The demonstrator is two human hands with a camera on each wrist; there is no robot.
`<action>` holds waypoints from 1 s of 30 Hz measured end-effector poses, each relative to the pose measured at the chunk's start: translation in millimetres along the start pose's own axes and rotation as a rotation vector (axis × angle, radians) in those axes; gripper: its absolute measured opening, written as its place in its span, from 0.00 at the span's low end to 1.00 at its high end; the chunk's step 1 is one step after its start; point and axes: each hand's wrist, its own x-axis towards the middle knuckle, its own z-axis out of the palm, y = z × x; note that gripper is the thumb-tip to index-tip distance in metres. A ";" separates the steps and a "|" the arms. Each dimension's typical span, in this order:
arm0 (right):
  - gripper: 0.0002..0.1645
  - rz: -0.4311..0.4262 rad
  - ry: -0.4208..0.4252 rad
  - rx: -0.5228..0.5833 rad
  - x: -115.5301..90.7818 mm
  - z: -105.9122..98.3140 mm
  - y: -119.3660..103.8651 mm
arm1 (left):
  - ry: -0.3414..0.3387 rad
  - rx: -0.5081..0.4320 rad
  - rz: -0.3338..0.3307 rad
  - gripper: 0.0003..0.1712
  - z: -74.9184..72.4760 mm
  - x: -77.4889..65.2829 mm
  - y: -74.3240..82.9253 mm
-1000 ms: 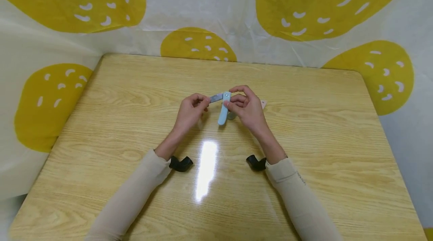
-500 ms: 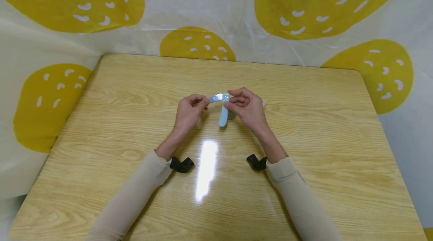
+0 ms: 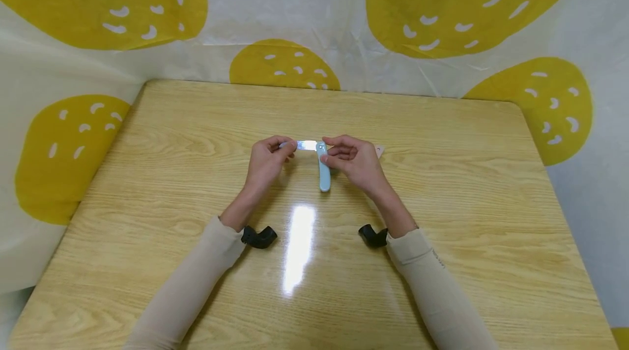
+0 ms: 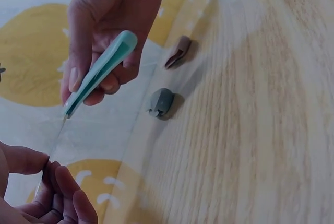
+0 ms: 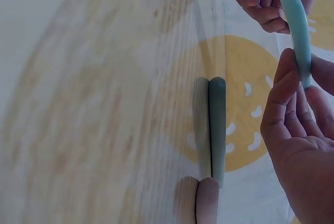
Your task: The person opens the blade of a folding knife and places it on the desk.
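Note:
A folding knife with a light blue handle (image 3: 324, 175) is held between both hands, its shiny blade (image 3: 307, 145) swung out roughly square to the handle. My left hand (image 3: 265, 161) pinches the blade between thumb and fingers, and a bit of its tip shows past them. Near the pivot, my right hand (image 3: 361, 164) grips the handle, thumb on the near face and fingers behind. In the left wrist view the handle's slot (image 4: 96, 78) faces the camera. Both hands are raised over the far middle of the table.
On the wooden table (image 3: 467, 202) behind the hands lie a grey-green handle-shaped piece (image 5: 217, 130) and a pinkish-brown one (image 5: 207, 200), side by side. A white cloth with yellow shapes (image 3: 285, 63) hangs along the back and sides. Black wrist pieces (image 3: 260, 237) jut inward from both cuffs.
The blade has turned further out from the handle. The handle has swung from leaning to nearly straight toward the person, and both hands have shifted slightly left.

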 end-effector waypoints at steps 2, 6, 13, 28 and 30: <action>0.21 -0.008 -0.006 -0.002 -0.6 0.0 0.1 | -0.003 -0.017 -0.006 0.15 -0.7 0.5 0.7; 0.21 0.005 -0.020 -0.017 -0.9 -0.6 0.1 | 0.004 -0.050 -0.003 0.15 -1.5 2.6 1.5; 0.24 0.058 -0.076 -0.060 -1.8 -1.8 -2.6 | 0.026 -0.062 -0.001 0.13 -0.8 5.4 3.5; 0.23 0.089 -0.157 -0.086 -1.8 -0.2 -0.8 | 0.037 -0.073 -0.005 0.10 3.0 6.9 7.3; 0.23 0.093 -0.163 -0.085 -1.7 0.2 -0.3 | 0.038 -0.078 -0.007 0.10 3.4 7.3 7.5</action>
